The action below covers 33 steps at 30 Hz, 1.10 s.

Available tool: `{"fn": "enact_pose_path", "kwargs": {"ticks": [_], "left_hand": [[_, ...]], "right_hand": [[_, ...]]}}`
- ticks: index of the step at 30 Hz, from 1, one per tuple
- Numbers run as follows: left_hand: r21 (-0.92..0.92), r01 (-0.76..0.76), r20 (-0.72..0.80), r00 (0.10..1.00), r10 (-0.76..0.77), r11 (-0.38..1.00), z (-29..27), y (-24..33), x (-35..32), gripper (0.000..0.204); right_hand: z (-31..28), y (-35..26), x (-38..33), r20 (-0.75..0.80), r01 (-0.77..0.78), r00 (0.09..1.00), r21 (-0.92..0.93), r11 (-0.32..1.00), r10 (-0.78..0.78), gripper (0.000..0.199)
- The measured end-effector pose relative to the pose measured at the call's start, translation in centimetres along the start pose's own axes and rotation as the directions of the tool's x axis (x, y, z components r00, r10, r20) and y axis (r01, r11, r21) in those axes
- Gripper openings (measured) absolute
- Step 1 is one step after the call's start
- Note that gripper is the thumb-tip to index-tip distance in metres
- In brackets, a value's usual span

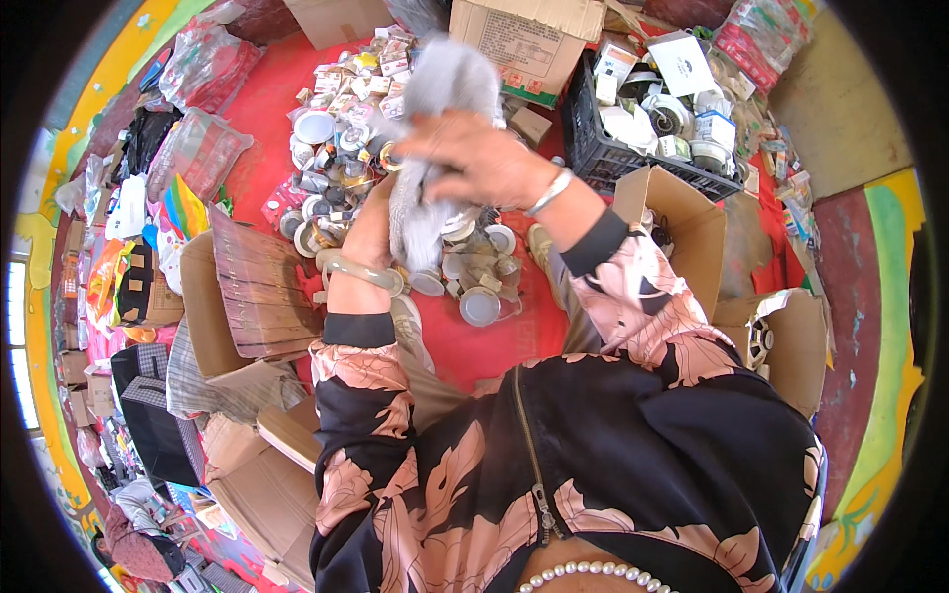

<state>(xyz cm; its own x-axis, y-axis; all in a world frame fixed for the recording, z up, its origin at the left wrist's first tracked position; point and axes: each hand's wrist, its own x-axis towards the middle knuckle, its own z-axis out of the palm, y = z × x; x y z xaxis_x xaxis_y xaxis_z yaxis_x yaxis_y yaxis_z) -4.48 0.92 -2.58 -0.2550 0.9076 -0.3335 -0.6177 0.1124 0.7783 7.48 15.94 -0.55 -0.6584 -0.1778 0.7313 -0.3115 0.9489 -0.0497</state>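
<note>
Both hands are holding a grey cloth (427,148) above the red mat (494,336). The right hand (484,158) is closing on its upper part, and the left hand (371,232) is gripping the lower part. The cloth is hanging upright between them.

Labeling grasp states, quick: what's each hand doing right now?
Left hand: closed on the lower part of the grey cloth.
Right hand: closed on the same cloth, higher up.

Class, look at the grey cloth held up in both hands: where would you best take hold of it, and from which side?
Grip the grey cloth at its narrow middle, coming from the right, where the right hand already closes over it. It hangs long and limp, bunched there, while the left hand holds its lower end.
</note>
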Motion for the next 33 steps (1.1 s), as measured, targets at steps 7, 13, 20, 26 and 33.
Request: {"fn": "enact_pose_path", "kwargs": {"ticks": [7, 13, 20, 26, 33], "left_hand": [[0.22, -0.307, 0.049, 0.951, 0.304, 0.926, 0.7, 0.2, -0.5, 0.054], [-0.027, -0.342, -0.035, 0.939, 0.341, 0.939, 1.4, -1.6, 0.9, 0.048], [-0.297, -0.326, 0.056, 0.932, 0.357, 0.898, -0.7, -2.8, 1.4, 0.037], [-0.159, -0.339, -0.126, 0.939, 0.321, 0.927, 0.6, -0.8, 0.5, 0.042], [0.392, -0.42, -0.07, 0.873, 0.482, 0.818, -2.4, -3.4, 3.1, 0.047]], "right_hand": [[0.6, 0.8, -1.5, 0.204, -0.452, 0.888, 0.224, 0.863, 0.412, 0.043], [1.5, -0.7, -0.5, -0.1, -0.623, 0.779, -0.019, 0.782, 0.618, 0.026], [2.6, 0.1, -1.2, -0.137, -0.733, 0.622, 0.245, 0.635, 0.771, 0.026], [-1.3, 4.9, -2.6, 0.066, -0.497, 0.23, 0.866, 0.059, 0.971, 0.03], [2.6, -0.7, -0.5, -0.035, -0.329, 0.94, 0.179, 0.927, 0.341, 0.048]]}}
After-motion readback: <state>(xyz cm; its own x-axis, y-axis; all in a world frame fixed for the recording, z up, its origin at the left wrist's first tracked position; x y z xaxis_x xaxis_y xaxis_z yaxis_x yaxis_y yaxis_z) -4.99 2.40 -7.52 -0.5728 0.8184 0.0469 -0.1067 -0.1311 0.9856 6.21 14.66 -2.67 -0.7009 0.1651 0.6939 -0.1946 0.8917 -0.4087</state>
